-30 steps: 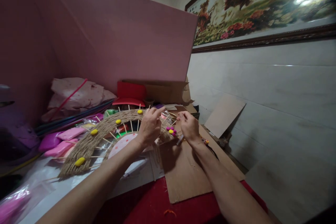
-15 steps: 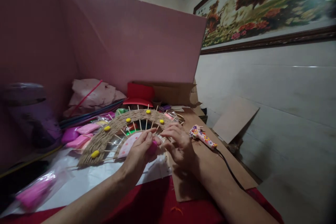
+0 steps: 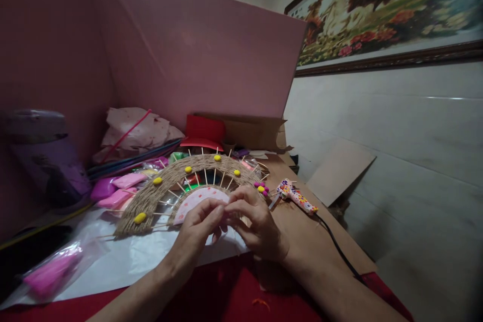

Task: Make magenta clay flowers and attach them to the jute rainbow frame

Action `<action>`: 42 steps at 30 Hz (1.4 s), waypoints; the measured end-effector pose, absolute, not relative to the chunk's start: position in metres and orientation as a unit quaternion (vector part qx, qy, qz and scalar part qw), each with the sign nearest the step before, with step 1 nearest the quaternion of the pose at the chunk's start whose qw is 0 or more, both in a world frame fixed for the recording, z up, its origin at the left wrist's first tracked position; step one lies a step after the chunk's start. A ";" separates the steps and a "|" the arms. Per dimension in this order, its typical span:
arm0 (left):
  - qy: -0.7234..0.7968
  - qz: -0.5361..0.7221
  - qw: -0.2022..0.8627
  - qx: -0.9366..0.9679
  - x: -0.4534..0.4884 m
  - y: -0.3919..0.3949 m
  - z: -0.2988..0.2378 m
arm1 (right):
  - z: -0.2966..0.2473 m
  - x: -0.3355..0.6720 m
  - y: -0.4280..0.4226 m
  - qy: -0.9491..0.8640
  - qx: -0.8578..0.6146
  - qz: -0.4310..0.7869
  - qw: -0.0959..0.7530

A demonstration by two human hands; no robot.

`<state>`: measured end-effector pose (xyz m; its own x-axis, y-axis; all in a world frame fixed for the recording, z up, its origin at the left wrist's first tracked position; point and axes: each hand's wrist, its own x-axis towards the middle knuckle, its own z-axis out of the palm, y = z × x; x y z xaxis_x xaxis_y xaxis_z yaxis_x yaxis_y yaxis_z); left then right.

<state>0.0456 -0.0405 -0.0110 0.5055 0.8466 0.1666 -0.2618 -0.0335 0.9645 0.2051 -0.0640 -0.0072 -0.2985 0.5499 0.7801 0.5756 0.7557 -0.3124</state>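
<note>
My left hand (image 3: 202, 224) and my right hand (image 3: 254, 219) meet fingertip to fingertip, both pinched. The lump of magenta modelling clay seen in my left fingers earlier is now hidden behind them. Just beyond lies a fan-shaped craft piece (image 3: 149, 198), a twine-woven arch on thin wooden sticks with several yellow clay ovals. Its inner half-round carries white fabric with pink spots (image 3: 202, 198). At the arch's right end sits a flower with magenta petals and a yellow centre (image 3: 261, 189). My hands partly cover the piece's lower right.
A flower-patterned glue gun (image 3: 296, 198) with a black cord rests on cardboard (image 3: 335, 244) at right. Bagged pink clay (image 3: 51, 276) lies on white sheeting (image 3: 94, 266) at left, near a purple bottle (image 3: 47, 166). Red cloth (image 3: 219, 292) covers the front edge.
My right hand has closed in on my left, and their fingertips now meet. The magenta clay has gone from sight between the fingers. The magenta flower has come into view as the camera shifted slightly.
</note>
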 end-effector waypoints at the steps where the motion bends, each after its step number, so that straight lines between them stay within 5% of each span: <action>1: 0.252 0.422 0.644 0.586 0.044 -0.039 -0.013 | -0.007 0.206 -0.064 -0.807 -0.347 -0.014 0.477; 42: 0.297 0.494 0.628 0.524 0.050 -0.037 -0.013 | -0.014 0.207 -0.063 -0.812 -0.346 0.089 0.461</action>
